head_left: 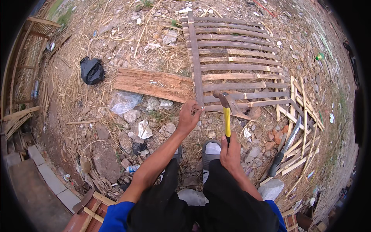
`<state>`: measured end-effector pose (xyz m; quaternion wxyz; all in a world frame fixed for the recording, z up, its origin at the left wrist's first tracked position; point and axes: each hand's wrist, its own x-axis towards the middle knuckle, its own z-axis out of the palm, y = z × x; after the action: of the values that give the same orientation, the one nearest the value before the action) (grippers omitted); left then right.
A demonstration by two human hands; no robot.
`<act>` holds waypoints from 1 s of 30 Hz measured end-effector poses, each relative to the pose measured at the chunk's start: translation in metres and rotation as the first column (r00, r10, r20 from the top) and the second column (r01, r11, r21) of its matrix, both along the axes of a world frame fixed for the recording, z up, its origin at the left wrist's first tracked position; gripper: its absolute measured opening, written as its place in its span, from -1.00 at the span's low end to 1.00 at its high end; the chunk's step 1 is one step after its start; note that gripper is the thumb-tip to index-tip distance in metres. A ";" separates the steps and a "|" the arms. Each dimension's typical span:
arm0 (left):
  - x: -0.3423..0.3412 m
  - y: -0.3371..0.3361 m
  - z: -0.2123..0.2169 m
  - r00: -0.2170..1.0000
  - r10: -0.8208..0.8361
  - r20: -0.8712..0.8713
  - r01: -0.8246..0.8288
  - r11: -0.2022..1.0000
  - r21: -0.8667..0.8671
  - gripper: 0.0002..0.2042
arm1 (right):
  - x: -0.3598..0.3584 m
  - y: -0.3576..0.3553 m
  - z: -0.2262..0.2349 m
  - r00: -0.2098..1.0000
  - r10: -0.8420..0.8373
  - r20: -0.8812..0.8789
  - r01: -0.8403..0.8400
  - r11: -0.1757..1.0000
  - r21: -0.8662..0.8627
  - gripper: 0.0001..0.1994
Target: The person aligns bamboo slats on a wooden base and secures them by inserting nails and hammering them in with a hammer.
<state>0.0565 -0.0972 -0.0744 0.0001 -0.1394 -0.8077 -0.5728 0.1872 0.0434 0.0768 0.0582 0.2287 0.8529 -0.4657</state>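
My right hand point(230, 153) grips a claw hammer point(227, 120) by its yellow and black handle. The hammer's head is raised over the near edge of a slatted wooden frame point(239, 66). At the near end of the frame's dark cross strip point(196, 58), my left hand point(189, 118) has its fingers pinched together; what they hold is too small to make out. Under the strip lies a rough brown plank point(154, 83), with a few small nails point(156, 82) on top.
Right of the frame, a machete point(286, 147) with a black handle lies by a pile of thin wooden strips point(305, 135). A black plastic bag point(92, 70) and a clear bag point(125, 102) lie to the left. Stones and straw cover the ground around my feet.
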 end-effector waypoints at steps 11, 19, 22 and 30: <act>0.001 -0.001 -0.002 1.000 -0.002 -0.003 0.002 1.000 0.019 -0.63 | 0.004 -0.007 -0.020 0.999 0.049 0.008 -0.049 0.999 0.000 -0.78; 0.004 -0.001 0.000 1.000 -0.016 0.026 0.016 1.000 0.002 -0.64 | 0.017 -0.007 -0.031 0.996 0.078 0.040 -0.080 0.995 0.067 -0.77; 0.001 -0.001 0.005 1.000 -0.017 -0.017 0.017 1.000 0.008 -0.64 | 0.009 -0.006 -0.020 0.994 0.079 0.082 -0.083 0.995 0.055 -0.77; 0.002 0.000 -0.001 0.997 -0.025 -0.074 0.022 0.999 -0.035 -0.63 | 0.015 -0.009 -0.024 0.998 0.058 -0.019 -0.057 0.997 0.057 -0.77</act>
<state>0.0581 -0.0971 -0.0750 0.0211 -0.1701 -0.8151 -0.5534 0.2022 0.0343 0.0527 0.0564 0.2009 0.8726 -0.4417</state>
